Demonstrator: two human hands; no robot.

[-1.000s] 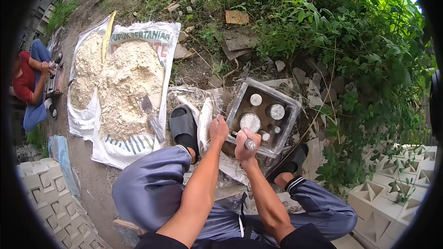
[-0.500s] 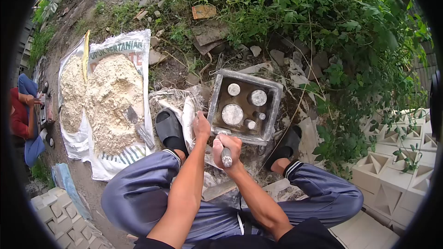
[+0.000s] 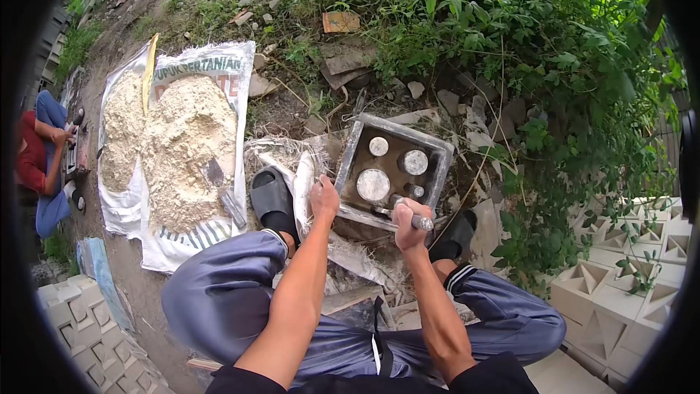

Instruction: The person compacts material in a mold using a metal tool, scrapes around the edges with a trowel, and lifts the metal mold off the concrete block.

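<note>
A square grey metal mould [image 3: 443,168] lies between my feet, with several round pale-topped posts standing inside it. My left hand [image 3: 324,198] is closed at the mould's left wall near the lower corner; its fingertips are partly hidden. At the near wall, my right hand [image 3: 410,225] is wrapped round a tool with a round grey handle [image 3: 423,223]. The handle's butt points right, toward me. Most of the tool's far end is hidden by my fist and the mould's edge.
On the left, white sacks [image 3: 244,95] carry heaped pale powder [image 3: 189,131] with a trowel [image 3: 232,204] on it. Patterned blocks [image 3: 605,270] stand at right, more [image 3: 95,335] at lower left. A person [image 3: 44,146] sits far left. Plants [image 3: 510,14] fill the back right.
My right hand has moved right along the mould's near wall with the tool, and the handle has turned rightward. My left hand stays at the left wall. The whole view has shifted slightly.
</note>
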